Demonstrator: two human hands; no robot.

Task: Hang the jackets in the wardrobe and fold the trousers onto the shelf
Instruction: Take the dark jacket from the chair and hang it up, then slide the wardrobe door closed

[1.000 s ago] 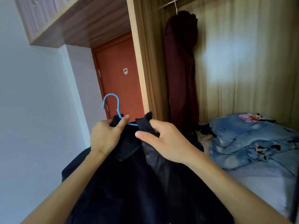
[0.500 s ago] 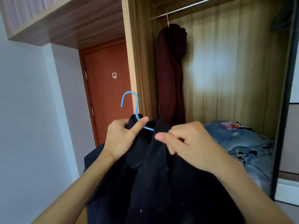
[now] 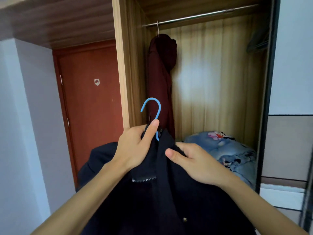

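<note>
A dark navy jacket (image 3: 152, 200) hangs on a blue hanger (image 3: 155, 107) in front of the open wardrobe. My left hand (image 3: 133, 148) grips the jacket's collar at the base of the hanger hook, thumb against the hook's stem. My right hand (image 3: 194, 160) pinches the jacket fabric just right of the collar. Up in the wardrobe a metal rail (image 3: 203, 15) runs across, and a maroon jacket (image 3: 162, 78) hangs from its left end. The rest of the blue hanger is hidden inside the jacket.
Blue patterned bedding (image 3: 228, 150) is piled on the wardrobe's lower shelf. Empty hangers (image 3: 257, 43) hang at the rail's right end. The wardrobe's wooden side panel (image 3: 121, 65) stands left, with a red-brown door (image 3: 91, 102) behind it. A dark sliding-door frame (image 3: 269, 99) bounds the right side.
The view has turned right and up, showing more of the rail. The jacket and hanger have risen toward the wardrobe opening, and my right hand has shifted its hold on the fabric.
</note>
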